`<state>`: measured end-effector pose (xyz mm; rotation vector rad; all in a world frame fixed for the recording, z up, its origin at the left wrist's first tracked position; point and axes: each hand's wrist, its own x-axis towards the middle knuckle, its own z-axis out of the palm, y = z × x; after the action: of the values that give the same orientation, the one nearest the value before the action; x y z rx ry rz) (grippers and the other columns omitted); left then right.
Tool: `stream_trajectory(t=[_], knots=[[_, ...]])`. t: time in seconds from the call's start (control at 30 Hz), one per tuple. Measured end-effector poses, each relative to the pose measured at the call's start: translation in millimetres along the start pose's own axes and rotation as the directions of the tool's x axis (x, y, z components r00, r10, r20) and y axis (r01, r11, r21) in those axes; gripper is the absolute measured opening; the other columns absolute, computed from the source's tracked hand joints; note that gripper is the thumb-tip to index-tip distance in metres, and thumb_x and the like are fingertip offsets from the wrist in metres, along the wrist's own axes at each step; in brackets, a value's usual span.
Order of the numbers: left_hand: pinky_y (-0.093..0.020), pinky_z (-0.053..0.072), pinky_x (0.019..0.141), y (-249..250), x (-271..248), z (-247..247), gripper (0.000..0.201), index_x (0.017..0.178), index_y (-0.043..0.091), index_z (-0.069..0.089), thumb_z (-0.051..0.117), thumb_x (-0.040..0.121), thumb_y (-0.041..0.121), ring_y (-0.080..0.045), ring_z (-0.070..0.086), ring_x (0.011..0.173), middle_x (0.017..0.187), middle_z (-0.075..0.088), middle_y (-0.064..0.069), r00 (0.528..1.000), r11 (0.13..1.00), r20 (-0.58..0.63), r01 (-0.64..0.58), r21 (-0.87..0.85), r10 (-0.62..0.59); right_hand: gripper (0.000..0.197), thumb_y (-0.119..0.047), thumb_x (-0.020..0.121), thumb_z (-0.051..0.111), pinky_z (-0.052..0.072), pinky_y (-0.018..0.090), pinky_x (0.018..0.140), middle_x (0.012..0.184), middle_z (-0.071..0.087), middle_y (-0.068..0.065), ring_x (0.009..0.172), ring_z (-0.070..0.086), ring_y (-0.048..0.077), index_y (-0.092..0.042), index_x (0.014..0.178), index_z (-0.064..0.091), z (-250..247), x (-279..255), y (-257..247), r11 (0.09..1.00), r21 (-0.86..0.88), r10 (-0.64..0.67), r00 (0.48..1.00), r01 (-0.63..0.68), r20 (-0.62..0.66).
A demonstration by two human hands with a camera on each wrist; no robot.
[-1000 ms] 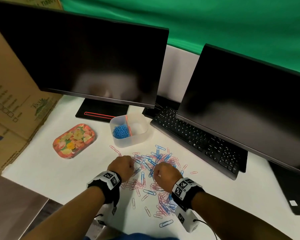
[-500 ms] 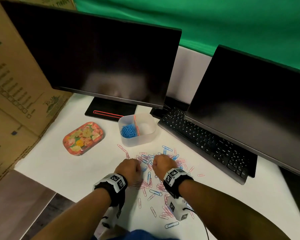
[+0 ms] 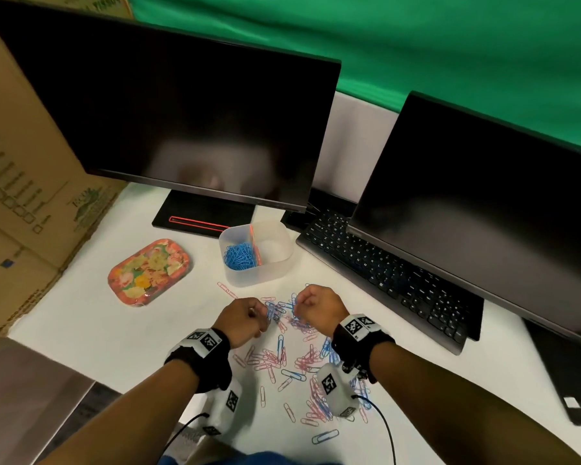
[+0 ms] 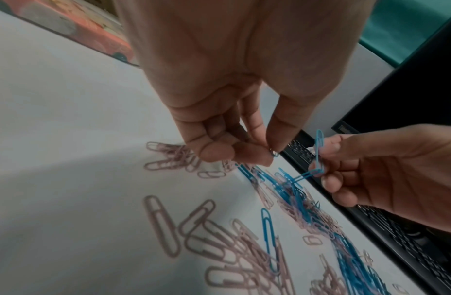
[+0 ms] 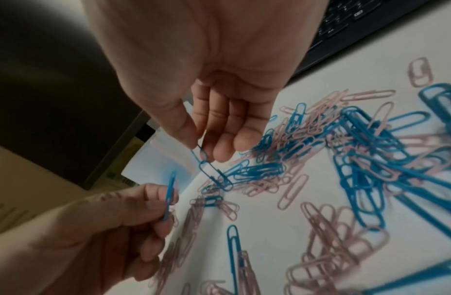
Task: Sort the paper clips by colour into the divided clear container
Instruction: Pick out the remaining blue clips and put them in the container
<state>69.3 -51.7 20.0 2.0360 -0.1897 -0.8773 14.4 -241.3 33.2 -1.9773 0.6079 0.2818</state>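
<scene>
Blue and pink paper clips (image 3: 282,357) lie mixed in a pile on the white table. Beyond it stands the divided clear container (image 3: 275,276), with blue clips (image 3: 240,256) in its left compartment and nothing that I can see in the right one. My left hand (image 3: 254,313) is over the pile's far edge and pinches a blue clip (image 5: 170,195). My right hand (image 3: 299,302), close beside it, pinches a blue clip (image 5: 203,154). A second blue clip (image 5: 217,176) hangs linked from that one, down to the pile.
A black keyboard (image 3: 383,273) and two dark monitors (image 3: 188,129) stand behind and to the right. To the left of the container lies a floral tin (image 3: 148,273), and a cardboard box (image 3: 21,196) walls the left side. The table's edge (image 3: 64,367) runs near my left forearm.
Both hands have moved a little away from me, towards the container. They were fists low on the pile; now each holds a blue clip above it.
</scene>
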Motion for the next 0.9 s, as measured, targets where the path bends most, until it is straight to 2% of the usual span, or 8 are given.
stream_trajectory(t=[0.17, 0.33, 0.47, 0.6, 0.7, 0.8, 0.83, 0.9], knots=[[-0.023, 0.047, 0.062, -4, 2, 0, 0.017, 0.088, 0.015, 0.065, 0.066, 0.075, 0.005, -0.018, 0.058, 0.056, 0.073, 0.071, -0.007, 1.0, 1.0, 0.02, 0.018, -0.025, -0.018, 0.02, 0.005, 0.085, 0.059, 0.05, 0.026, 0.053, 0.075, 0.067, 0.01, 0.055, 0.057, 0.019, -0.014, 0.091, 0.062, -5, -8, -3, 0.971, 0.231, 0.035, 0.994, -0.059, 0.107], [-0.021, 0.045, 0.056, -6, 0, 2, 0.01, 0.072, 0.014, 0.062, 0.061, 0.079, 0.007, -0.016, 0.06, 0.057, 0.069, 0.069, -0.003, 0.999, 0.999, -0.005, 0.031, -0.033, -0.032, 0.019, 0.004, 0.087, 0.052, 0.051, 0.038, 0.069, 0.069, 0.063, 0.011, 0.066, 0.058, 0.025, -0.01, 0.08, 0.063, -6, -12, -2, 0.929, 0.348, 0.085, 0.989, -0.124, 0.124], [-0.027, 0.046, 0.058, -2, -2, 2, 0.012, 0.066, 0.011, 0.061, 0.06, 0.078, 0.016, -0.018, 0.063, 0.062, 0.065, 0.067, -0.004, 0.999, 0.991, -0.025, 0.028, -0.129, -0.031, 0.018, -0.001, 0.091, 0.048, 0.05, 0.036, 0.066, 0.061, 0.051, 0.009, 0.06, 0.061, 0.026, -0.007, 0.077, 0.056, -10, -13, -8, 0.843, 0.501, 0.155, 0.98, -0.196, 0.122], [-0.029, 0.048, 0.053, 5, -3, 4, 0.022, 0.06, 0.007, 0.051, 0.066, 0.073, -0.001, -0.027, 0.061, 0.058, 0.059, 0.064, -0.016, 0.999, 0.973, -0.042, -0.013, -0.232, 0.003, 0.011, -0.008, 0.092, 0.047, 0.053, 0.04, 0.063, 0.061, 0.043, 0.007, 0.051, 0.057, 0.026, -0.007, 0.085, 0.055, -12, -14, -8, 0.749, 0.594, 0.263, 0.954, -0.295, 0.143], [-0.03, 0.05, 0.054, 9, -3, 6, 0.02, 0.071, 0.006, 0.052, 0.068, 0.07, -0.006, -0.028, 0.06, 0.058, 0.065, 0.064, -0.023, 0.998, 0.959, 0.051, -0.021, -0.282, 0.036, 0.009, -0.009, 0.091, 0.049, 0.043, 0.029, 0.051, 0.059, 0.04, 0.006, 0.046, 0.044, 0.02, -0.007, 0.086, 0.056, -13, -18, -4, 0.714, 0.6, 0.32, 0.93, -0.362, 0.181], [-0.028, 0.053, 0.054, 7, -3, 10, 0.04, 0.104, 0.013, 0.058, 0.063, 0.075, -0.014, -0.025, 0.062, 0.059, 0.062, 0.062, -0.013, 0.986, 0.951, 0.154, -0.009, -0.308, 0.059, 0.011, -0.01, 0.089, 0.051, 0.034, 0.024, 0.048, 0.058, 0.042, 0.004, 0.045, 0.04, 0.019, -0.01, 0.081, 0.059, -10, -20, 3, 0.771, 0.508, 0.326, 0.924, -0.383, 0.201], [-0.028, 0.053, 0.055, 7, -4, 10, 0.044, 0.108, 0.016, 0.059, 0.06, 0.076, -0.015, -0.024, 0.062, 0.06, 0.062, 0.062, -0.011, 0.985, 0.948, 0.165, 0.004, -0.318, 0.051, 0.011, -0.01, 0.089, 0.051, 0.032, 0.023, 0.048, 0.058, 0.043, 0.004, 0.045, 0.039, 0.018, -0.01, 0.08, 0.058, -9, -21, 4, 0.781, 0.487, 0.331, 0.921, -0.39, 0.206], [-0.029, 0.053, 0.057, 8, -6, 11, 0.033, 0.096, 0.012, 0.065, 0.053, 0.077, -0.013, -0.023, 0.06, 0.06, 0.066, 0.06, -0.012, 0.986, 0.933, 0.167, 0.036, -0.358, 0.025, 0.011, -0.01, 0.087, 0.051, 0.029, 0.023, 0.048, 0.058, 0.045, 0.005, 0.044, 0.039, 0.018, -0.01, 0.079, 0.057, -7, -23, 6, 0.775, 0.481, 0.343, 0.912, -0.409, 0.223]])
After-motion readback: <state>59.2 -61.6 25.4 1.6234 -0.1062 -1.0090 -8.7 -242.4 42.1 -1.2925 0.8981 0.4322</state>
